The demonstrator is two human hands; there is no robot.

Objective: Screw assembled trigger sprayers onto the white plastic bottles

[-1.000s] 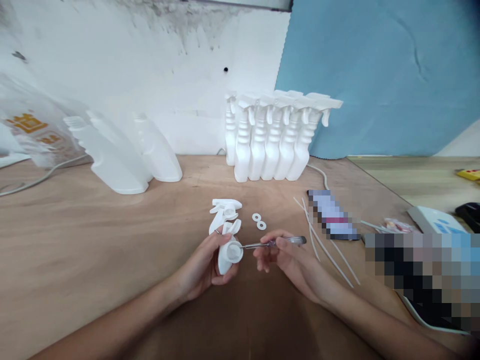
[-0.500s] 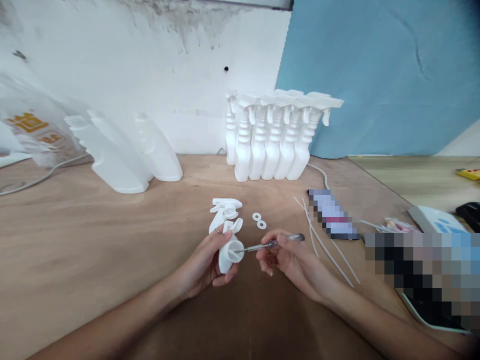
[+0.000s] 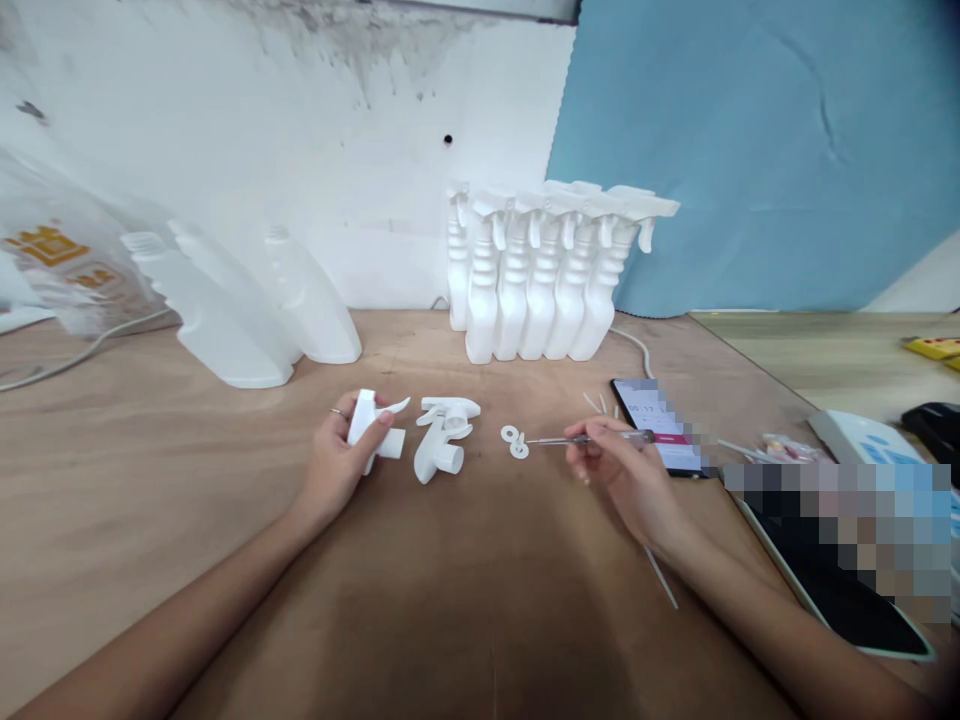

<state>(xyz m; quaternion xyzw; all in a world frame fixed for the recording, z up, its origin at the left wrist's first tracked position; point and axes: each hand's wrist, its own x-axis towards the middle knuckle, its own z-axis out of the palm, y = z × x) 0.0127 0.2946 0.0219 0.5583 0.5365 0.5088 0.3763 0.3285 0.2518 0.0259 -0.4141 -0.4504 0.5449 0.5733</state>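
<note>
A white spray trigger head (image 3: 364, 430) is in my left hand (image 3: 336, 455), its lever and round collar pointing right. Two more white spray heads (image 3: 439, 440) lie on the table just right of it. My right hand (image 3: 619, 465) holds a thin screwdriver-like tool (image 3: 577, 439) with its tip pointing left. That tip is beside small white ring washers (image 3: 510, 434), and a small white piece stands on the nearer ring. Thin white tubes (image 3: 662, 580) lie partly under my right hand and forearm.
Several white bottles with spray heads (image 3: 540, 310) stand at the back. Bottles without heads (image 3: 232, 330) are at the back left, near a plastic bag (image 3: 82, 270). A phone (image 3: 645, 410) and a dark flat device (image 3: 847, 590) lie on the right.
My left hand has moved up and left with a spray head. My right hand has moved the tool tip out of a collar and up-right to the washers, where a small white piece now shows.
</note>
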